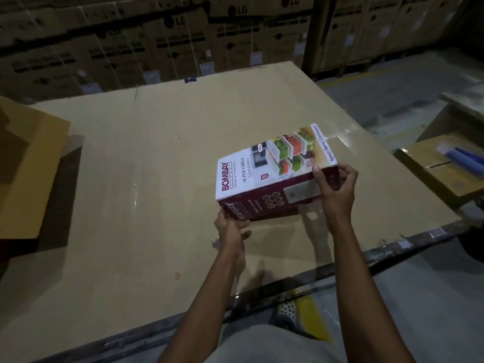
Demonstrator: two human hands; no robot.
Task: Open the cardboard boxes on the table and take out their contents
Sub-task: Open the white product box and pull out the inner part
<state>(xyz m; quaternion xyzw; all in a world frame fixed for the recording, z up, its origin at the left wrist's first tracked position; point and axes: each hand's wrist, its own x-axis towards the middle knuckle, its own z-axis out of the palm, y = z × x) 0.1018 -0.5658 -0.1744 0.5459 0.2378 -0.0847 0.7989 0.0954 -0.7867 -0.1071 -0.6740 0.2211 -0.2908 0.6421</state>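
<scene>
In the head view, the Bombay container box (pixel 272 169) is held tilted above the right part of the cardboard-covered table (pixel 157 179). The left hand (pixel 231 225) grips its near-left end from below and the right hand (pixel 337 184) curls its fingers round the near-right corner. The glossy carton looks stiff, probably light and a little slippery, so it is best held at edges and corners, leaving an end flap free to open.
</scene>
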